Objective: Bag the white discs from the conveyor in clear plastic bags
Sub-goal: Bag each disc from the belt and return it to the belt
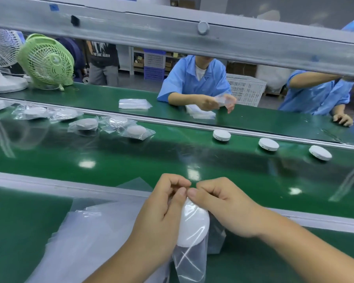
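Pinching the bag at its top, my left hand and right hand meet fingertip to fingertip, fingers curled tight on the film. The disc, white, smooth and domed, sits inside the bag between my palms, over the near ledge. Spare bags lie just left. Three bare discs ride the belt at far right, bagged discs at far left. A grey rail crosses overhead, cutting off the workers opposite.

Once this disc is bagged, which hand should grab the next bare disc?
Probably the right hand: the three bare discs lie rightward on the conveyor, nearer it than the left hand.
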Tool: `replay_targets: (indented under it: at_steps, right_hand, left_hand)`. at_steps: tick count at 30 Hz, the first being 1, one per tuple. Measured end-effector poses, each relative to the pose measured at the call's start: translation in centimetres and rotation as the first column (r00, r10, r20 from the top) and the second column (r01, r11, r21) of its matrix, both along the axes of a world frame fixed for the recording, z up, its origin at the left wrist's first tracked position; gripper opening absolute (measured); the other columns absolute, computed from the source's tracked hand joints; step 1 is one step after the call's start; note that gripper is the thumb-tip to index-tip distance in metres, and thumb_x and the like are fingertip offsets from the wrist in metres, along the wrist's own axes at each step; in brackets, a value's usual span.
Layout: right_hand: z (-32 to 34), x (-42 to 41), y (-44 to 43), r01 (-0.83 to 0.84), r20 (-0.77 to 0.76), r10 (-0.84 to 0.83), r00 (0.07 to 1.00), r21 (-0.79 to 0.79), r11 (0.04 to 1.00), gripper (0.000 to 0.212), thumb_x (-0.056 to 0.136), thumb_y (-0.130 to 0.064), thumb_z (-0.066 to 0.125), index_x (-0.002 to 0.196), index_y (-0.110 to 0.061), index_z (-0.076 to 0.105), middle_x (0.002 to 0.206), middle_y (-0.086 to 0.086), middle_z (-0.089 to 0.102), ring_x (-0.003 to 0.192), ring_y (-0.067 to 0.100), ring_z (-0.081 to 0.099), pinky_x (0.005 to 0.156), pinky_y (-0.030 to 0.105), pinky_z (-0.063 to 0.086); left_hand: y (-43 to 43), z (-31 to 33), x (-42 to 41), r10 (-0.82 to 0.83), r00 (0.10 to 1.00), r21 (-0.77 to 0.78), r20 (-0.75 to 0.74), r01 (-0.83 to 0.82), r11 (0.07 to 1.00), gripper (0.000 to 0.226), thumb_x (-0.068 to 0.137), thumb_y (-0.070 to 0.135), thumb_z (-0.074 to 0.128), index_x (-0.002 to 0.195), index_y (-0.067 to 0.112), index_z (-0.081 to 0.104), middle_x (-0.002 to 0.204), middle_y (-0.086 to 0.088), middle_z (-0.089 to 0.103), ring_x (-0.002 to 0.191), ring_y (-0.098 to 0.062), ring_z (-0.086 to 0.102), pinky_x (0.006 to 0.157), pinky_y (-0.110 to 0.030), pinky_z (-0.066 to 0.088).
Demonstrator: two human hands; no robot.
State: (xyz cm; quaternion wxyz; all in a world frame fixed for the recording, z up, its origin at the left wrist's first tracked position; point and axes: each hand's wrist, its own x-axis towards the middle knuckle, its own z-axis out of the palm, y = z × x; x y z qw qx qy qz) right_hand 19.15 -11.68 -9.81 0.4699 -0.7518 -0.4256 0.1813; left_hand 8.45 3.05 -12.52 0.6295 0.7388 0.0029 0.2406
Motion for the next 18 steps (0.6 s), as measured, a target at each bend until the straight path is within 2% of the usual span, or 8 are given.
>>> replay_targets:
  at_steps: [3,6,8,10,12,14,16,18]
  right_hand:
    - [0.8,0.6,0.7,-0.083,0.11,0.101,0.989,-0.156,0.984,0.057,0.095,-0.063,0.049,0.069,-0.013,0.044,0.06,-0.007,0.036,0.057,0.011,0.035,0.054,0.029,0.031]
    - [0.6,0.4,1.4,-0.041,0.227,0.087,0.97,-0.2,0.979,0.056,0.095,-0.068,0.042,0.073,-0.016,0.046,0.061,-0.011,0.039,0.058,0.007,0.036,0.054,0.024,0.031]
    - [0.2,0.8,1.9,0.072,0.28,-0.033,0.959,-0.131,0.989,0.055,0.095,-0.066,0.043,0.073,-0.016,0.048,0.06,-0.01,0.042,0.057,0.005,0.039,0.054,0.025,0.033]
    - [-0.4,2.2,2.5,0.266,0.278,-0.249,0.928,-0.026,0.964,0.055,0.097,-0.062,0.044,0.073,-0.013,0.052,0.059,-0.006,0.048,0.057,0.007,0.043,0.057,0.029,0.036]
    - [-0.6,4.7,3.3,0.505,0.149,-0.511,0.847,0.075,0.86,0.054,0.103,-0.05,0.048,0.067,-0.009,0.051,0.057,0.003,0.05,0.059,0.015,0.045,0.06,0.034,0.035]
    - [-0.4,7.8,4.5,0.71,-0.04,-0.71,0.703,0.112,0.696,0.05,0.107,-0.039,0.048,0.064,-0.014,0.048,0.054,-0.001,0.049,0.059,0.02,0.043,0.06,0.035,0.033]
    - [0.1,10.7,5.6,0.797,-0.167,-0.781,0.601,0.051,0.602,0.04,0.108,-0.035,0.046,0.078,-0.011,0.059,0.069,0.004,0.06,0.063,0.023,0.049,0.063,0.035,0.038]
    - [0.2,12.4,6.6,0.774,-0.25,-0.76,0.599,-0.061,0.63,0.029,0.108,-0.03,0.047,0.103,-0.007,0.066,0.091,0.008,0.07,0.07,0.021,0.059,0.06,0.033,0.042]
  left_hand:
    - [1.0,-0.1,0.0,-0.015,0.999,0.06,-0.047,0.018,0.998,0.035,0.106,0.02,0.046,0.106,0.052,0.057,0.075,0.016,0.06,0.065,-0.002,0.052,0.061,-0.012,0.041]
    - [1.3,0.1,0.1,0.025,0.999,0.081,-0.047,-0.021,0.996,0.036,0.106,0.019,0.047,0.11,0.054,0.056,0.082,0.018,0.061,0.074,0.001,0.057,0.067,-0.01,0.042]
    - [1.4,0.1,0.3,0.166,0.986,0.074,-0.003,-0.165,0.984,0.023,0.102,0.026,0.05,0.109,0.048,0.056,0.099,0.021,0.06,0.097,-0.001,0.058,0.081,-0.015,0.043]
    - [1.8,0.3,0.2,0.311,0.95,0.142,0.031,-0.312,0.939,0.01,0.092,0.036,0.051,0.097,0.044,0.053,0.101,0.022,0.056,0.102,-0.003,0.054,0.082,-0.022,0.044]
    - [2.3,0.4,0.0,0.301,0.953,0.282,-0.02,-0.283,0.917,0.006,0.085,0.046,0.052,0.085,0.041,0.048,0.092,0.018,0.058,0.089,-0.003,0.055,0.071,-0.025,0.043]
    - [2.2,0.3,-0.5,0.213,0.965,0.49,-0.151,-0.114,0.864,0.02,0.08,0.058,0.05,0.082,0.039,0.045,0.085,0.017,0.063,0.079,-0.002,0.057,0.064,-0.026,0.045]
    - [1.7,-0.3,-0.8,0.174,0.959,0.697,-0.222,0.031,0.716,0.027,0.078,0.064,0.048,0.087,0.038,0.051,0.086,0.02,0.065,0.083,0.0,0.055,0.075,-0.026,0.047]
    - [1.1,-1.0,-0.7,0.157,0.954,0.815,-0.255,0.125,0.566,0.034,0.082,0.065,0.049,0.101,0.039,0.062,0.1,0.02,0.064,0.098,-0.002,0.05,0.092,-0.029,0.042]
